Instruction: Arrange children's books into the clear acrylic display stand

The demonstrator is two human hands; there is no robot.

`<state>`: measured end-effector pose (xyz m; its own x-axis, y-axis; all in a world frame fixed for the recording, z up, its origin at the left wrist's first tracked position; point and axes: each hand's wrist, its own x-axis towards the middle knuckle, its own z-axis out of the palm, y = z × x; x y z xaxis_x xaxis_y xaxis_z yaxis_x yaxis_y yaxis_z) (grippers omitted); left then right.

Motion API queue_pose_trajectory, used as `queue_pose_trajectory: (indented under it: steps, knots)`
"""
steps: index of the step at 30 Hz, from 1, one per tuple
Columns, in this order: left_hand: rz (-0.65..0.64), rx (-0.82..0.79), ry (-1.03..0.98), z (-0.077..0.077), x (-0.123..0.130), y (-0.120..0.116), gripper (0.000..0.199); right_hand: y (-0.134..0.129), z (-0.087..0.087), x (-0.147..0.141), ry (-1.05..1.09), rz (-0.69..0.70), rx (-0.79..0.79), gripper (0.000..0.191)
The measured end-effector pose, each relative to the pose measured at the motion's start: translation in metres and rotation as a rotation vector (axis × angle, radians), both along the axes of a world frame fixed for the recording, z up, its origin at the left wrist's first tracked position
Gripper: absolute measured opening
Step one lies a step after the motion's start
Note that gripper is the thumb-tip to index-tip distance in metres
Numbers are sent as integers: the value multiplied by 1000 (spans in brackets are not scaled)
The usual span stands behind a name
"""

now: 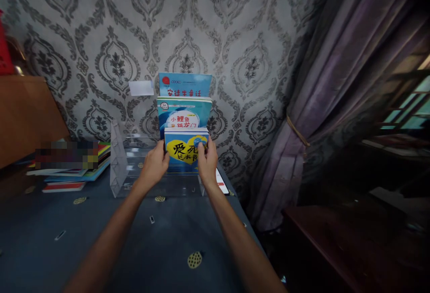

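Blue cloth in the foreground, printed with pale motifs, surface running back to a patterned wall.

Left hand and right hand: both gripping the front book, one at each side edge, right thumb over the cover. Book upright, blue with a yellow heart. Extra pale edges show above its top, so possibly more than one volume there.

Front book is at the right end of the rack, a transparent stepped stand on the cloth. Whether its lower edge is fully seated cannot be told; grip not released, so this placement is judged unfinished.

Phone: flat on the cloth, just beside the rack's right end, partly hidden.

Pile: books lying flat, left of the rack, apart from it, partly blurred out. Judged as possible remaining stock; cannot confirm any of it is meant for the rack.

Middle book and back book: upright behind the front book, each higher than the last, neither hand on their covers. Judged done. Left stretch of the rack shows only bare plastic.

Beyond: white card against the wallpaper.
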<state>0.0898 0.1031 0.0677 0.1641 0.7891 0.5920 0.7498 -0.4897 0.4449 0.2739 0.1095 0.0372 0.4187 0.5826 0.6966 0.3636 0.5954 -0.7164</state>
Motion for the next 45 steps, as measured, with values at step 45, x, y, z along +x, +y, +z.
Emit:
queue_pose_trajectory:
  steps: [45]
  knots:
    - [-143,-113,-79,-21,-12,15,21,9,0,12,15,39,19,46]
